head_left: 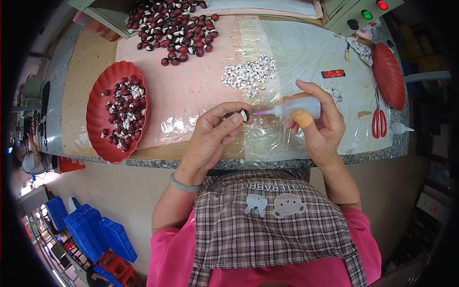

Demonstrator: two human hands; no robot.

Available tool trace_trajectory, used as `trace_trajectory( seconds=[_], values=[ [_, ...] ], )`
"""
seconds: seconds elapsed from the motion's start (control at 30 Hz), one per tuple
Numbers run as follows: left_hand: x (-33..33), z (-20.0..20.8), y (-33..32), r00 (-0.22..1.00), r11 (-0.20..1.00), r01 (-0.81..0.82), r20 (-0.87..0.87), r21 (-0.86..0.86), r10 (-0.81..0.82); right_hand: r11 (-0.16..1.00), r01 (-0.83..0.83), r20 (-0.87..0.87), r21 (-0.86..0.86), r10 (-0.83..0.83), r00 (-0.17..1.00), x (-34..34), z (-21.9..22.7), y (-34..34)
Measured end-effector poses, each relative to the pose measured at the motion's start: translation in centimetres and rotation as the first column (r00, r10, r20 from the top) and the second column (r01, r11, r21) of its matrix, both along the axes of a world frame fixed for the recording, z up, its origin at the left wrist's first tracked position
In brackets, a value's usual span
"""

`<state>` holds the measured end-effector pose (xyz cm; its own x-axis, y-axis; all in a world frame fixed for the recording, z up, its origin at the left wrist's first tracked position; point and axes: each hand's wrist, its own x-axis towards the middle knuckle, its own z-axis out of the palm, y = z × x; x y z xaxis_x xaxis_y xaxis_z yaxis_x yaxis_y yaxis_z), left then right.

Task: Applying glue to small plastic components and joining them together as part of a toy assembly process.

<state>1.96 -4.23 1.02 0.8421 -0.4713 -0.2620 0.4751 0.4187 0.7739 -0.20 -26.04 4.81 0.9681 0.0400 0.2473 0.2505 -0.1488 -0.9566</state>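
Between the thumb and fingers of my left hand is a small black-and-white piece, mostly covered by the fingertips. My right hand grips a translucent squeeze bottle lying sideways. Its thin purple nozzle points left, with the tip close to the small piece; whether they touch I cannot tell. The right thumb wears a tan wrap. Beyond my hands lies a pile of small white pieces with dark spots. Farther back on the left are many round dark-red, black and white pieces.
On the left, a red scalloped tray holds red balls and white pieces. Rightward lie red-handled scissors, a small red packet, another red tray and a small white bottle. A box with lit buttons stands behind.
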Motion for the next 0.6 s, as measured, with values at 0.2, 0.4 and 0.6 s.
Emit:
trace_trajectory(
  seconds=[0.2, 0.4, 0.6],
  values=[
    [0.00, -0.35, -0.01, 1.000, 1.000, 0.012, -0.013, -0.009, -0.012, 0.995, -0.005, 0.038, -0.097, 0.009, 0.999, -0.14, 0.26, -0.01],
    [-0.02, -0.57, -0.02, 1.000, 1.000, 0.014, -0.021, -0.024, -0.014, 0.990, -0.009, 0.065, -0.141, 0.019, 0.998, -0.09, 0.02, -0.02],
    [-0.11, -0.75, -0.13, 0.999, 0.999, 0.024, -0.026, -0.023, -0.024, 0.985, 0.069, 0.086, -0.161, -0.056, 0.995, -0.20, -0.12, 0.30]
  ],
)
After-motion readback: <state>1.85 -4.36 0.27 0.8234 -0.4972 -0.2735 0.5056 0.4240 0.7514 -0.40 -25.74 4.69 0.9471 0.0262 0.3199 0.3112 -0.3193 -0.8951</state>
